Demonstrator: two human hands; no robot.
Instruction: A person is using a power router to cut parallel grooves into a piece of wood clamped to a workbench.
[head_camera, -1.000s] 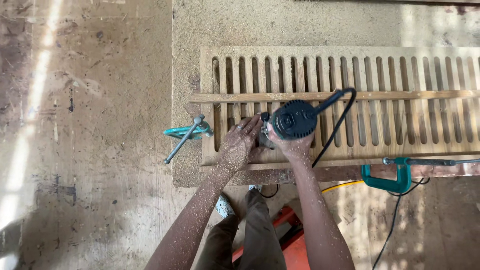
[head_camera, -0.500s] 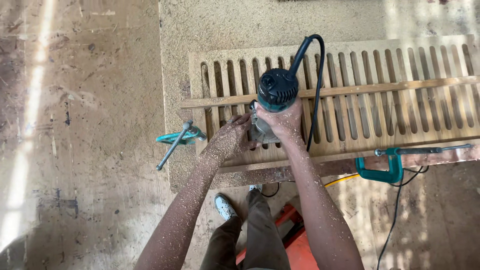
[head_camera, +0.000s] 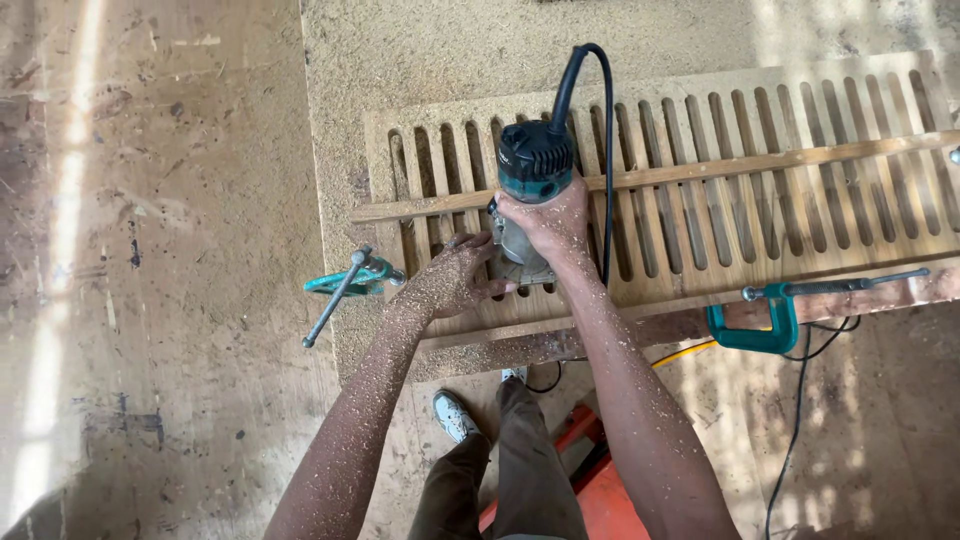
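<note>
Gripping a teal and black handheld router (head_camera: 532, 185) at centre frame, the person's right hand (head_camera: 548, 222) wraps around the tool's body, fingers clenched on its lower housing. The router stands upright on a slotted wooden panel (head_camera: 760, 210) that stretches from the middle of the frame to the right edge, its many parallel slots running up and down the picture. A black power cord (head_camera: 600, 130) loops from the router's top and drops down its right side.

The left hand (head_camera: 455, 275), just left of and below the router, rests on the panel with its fingers curled against the tool's base; both forearms are thickly coated in sawdust. A narrow wooden strip (head_camera: 700, 172) lies across the panel from left to right, passing just behind the router.

A teal clamp (head_camera: 352, 282) with a long metal handle sits at the panel's left end, and a second teal clamp (head_camera: 775, 320) grips the panel's lower edge at right of frame. The panel lies on a sawdust-covered workbench (head_camera: 420, 60) filling the upper centre. Below, at bottom centre, the person's trousers and a pale shoe (head_camera: 452, 415) show above an orange object (head_camera: 590, 480) on the dusty floor (head_camera: 150, 250). A yellow cable (head_camera: 685, 352) peeks from under the bench edge.
</note>
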